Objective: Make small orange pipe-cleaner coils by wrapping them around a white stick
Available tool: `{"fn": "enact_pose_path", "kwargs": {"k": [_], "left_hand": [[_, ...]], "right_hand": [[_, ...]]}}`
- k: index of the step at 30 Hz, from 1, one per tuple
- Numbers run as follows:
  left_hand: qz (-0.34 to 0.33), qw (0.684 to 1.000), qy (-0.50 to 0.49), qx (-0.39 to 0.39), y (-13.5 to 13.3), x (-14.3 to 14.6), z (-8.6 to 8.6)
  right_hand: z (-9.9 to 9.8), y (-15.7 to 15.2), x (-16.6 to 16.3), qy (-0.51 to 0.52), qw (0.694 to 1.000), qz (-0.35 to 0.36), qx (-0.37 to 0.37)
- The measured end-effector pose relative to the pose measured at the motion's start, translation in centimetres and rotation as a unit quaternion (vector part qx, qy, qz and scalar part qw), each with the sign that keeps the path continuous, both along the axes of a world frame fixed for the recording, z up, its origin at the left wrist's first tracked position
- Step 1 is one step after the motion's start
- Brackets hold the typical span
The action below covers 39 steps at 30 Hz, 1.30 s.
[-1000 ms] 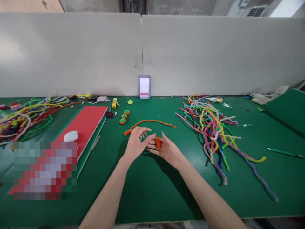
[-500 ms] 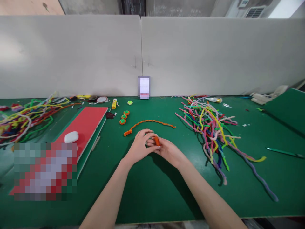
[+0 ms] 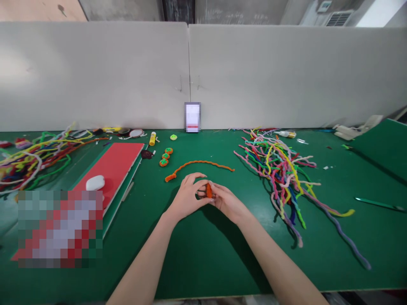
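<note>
Between my two hands is a small coiled piece of orange pipe cleaner (image 3: 209, 190), held upright over the green table. My left hand (image 3: 188, 195) curves around it from the left, thumb at its lower end and fingers partly behind it. From the right, my right hand (image 3: 226, 202) pinches the same piece with thumb and fingertips. Just beyond them lies a long, bent orange pipe cleaner (image 3: 203, 161), with a thicker folded end at its left. Three small orange rounds with green tops (image 3: 165, 156) form a short row farther left.
Loose multicoloured pipe cleaners (image 3: 282, 169) spread over the right side; another heap (image 3: 34, 156) lies far left. A red folder (image 3: 117, 163) carries a white case (image 3: 95, 183). A glue stick (image 3: 152, 138) and a phone (image 3: 192, 117) stand at the back. Green tweezers (image 3: 380, 203) lie right.
The orange coil has turned from a slant to nearly upright between my fingers. My right fingertips have shifted slightly round it. Everything on the table stays where it was.
</note>
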<state>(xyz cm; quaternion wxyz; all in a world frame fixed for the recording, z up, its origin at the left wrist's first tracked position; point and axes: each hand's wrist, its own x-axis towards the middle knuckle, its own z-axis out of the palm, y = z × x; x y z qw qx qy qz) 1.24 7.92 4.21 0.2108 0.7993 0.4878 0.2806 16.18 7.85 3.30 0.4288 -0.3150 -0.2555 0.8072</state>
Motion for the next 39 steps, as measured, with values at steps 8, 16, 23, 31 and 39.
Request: {"fn": "enact_pose_path", "kwargs": {"k": [8,16,23,31,39], "left_hand": [[-0.003,1.000,0.006,0.009,-0.07,0.21,0.06],[-0.008,1.000,-0.012,-0.009,-0.13,0.49,-0.17],[-0.007,0.999,-0.042,-0.016,-0.12,0.71,-0.12],[0.005,0.997,-0.079,-0.013,-0.14,0.86,0.12],[0.002,0.997,-0.072,-0.006,-0.18,0.74,0.20]], "right_hand": [[-0.17,0.09,0.27,-0.058,0.998,-0.005,0.022],[-0.53,0.20,0.35,-0.091,0.995,-0.019,0.022],[-0.67,0.20,0.30,-0.090,0.995,-0.019,0.044],[-0.45,0.16,0.27,-0.078,0.995,-0.009,0.069],[-0.21,0.13,0.18,-0.053,0.997,-0.016,0.059]]}}
